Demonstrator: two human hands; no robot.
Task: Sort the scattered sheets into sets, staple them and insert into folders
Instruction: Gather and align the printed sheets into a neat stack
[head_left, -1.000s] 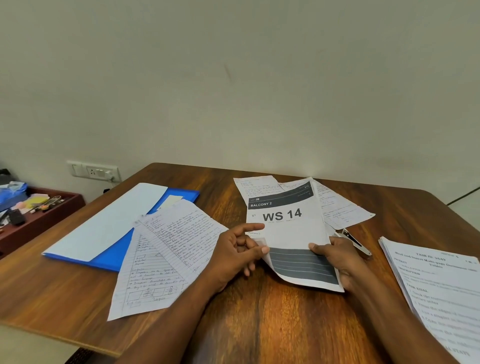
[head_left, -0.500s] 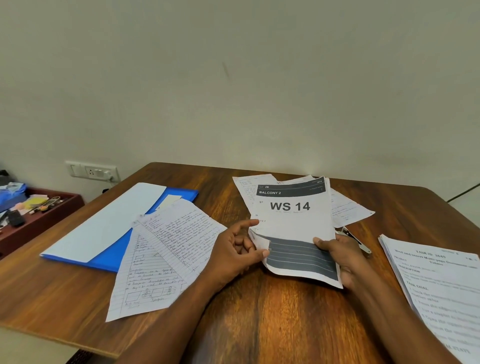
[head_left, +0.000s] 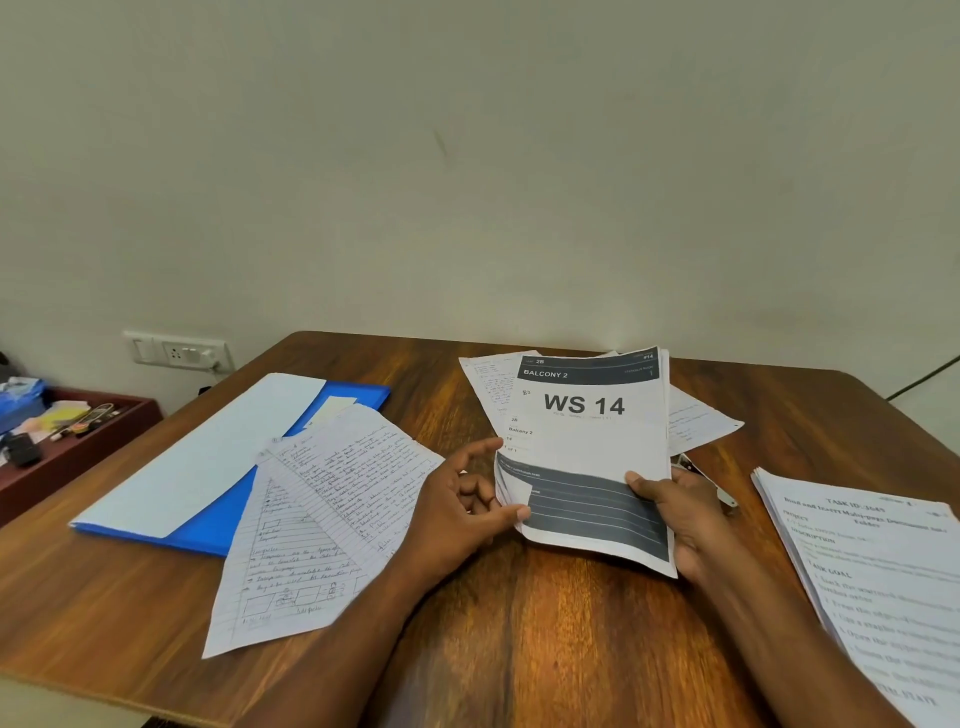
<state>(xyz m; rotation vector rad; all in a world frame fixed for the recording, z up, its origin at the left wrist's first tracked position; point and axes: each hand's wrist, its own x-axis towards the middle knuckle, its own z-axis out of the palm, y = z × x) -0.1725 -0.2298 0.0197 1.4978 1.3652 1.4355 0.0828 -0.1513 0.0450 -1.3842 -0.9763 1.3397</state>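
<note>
Wooden table (head_left: 519, 649) grain fills the near edge, both forearms reaching over it. At the right rim lies a stack of printed task sheets (head_left: 878, 577). The right hand (head_left: 680, 514) holds the printed set headed "WS 14" (head_left: 592, 457), thumb clamped on the dark lower band, fingers curled behind it. The left hand (head_left: 462, 509) pinches the set's lower left corner with its thumb, where several page edges fan out; its index finger is stretched out apart from the others and reaches the set's left edge. Compared with a second ago, the set has risen off the table and stands steeper, squarer to the camera, with small lines of print under the heading now readable. A stapler (head_left: 711, 483) peeks out past the right hand, mostly hidden. Left of the hands, handwritten lined sheets (head_left: 322, 525) overlap a blue folder (head_left: 218, 525) with a pale sheet (head_left: 208, 457) on it. Behind the raised set lie more handwritten sheets (head_left: 696, 421). Far left, a red tray (head_left: 78, 452) of oddments sits below a wall socket (head_left: 176, 352)
</note>
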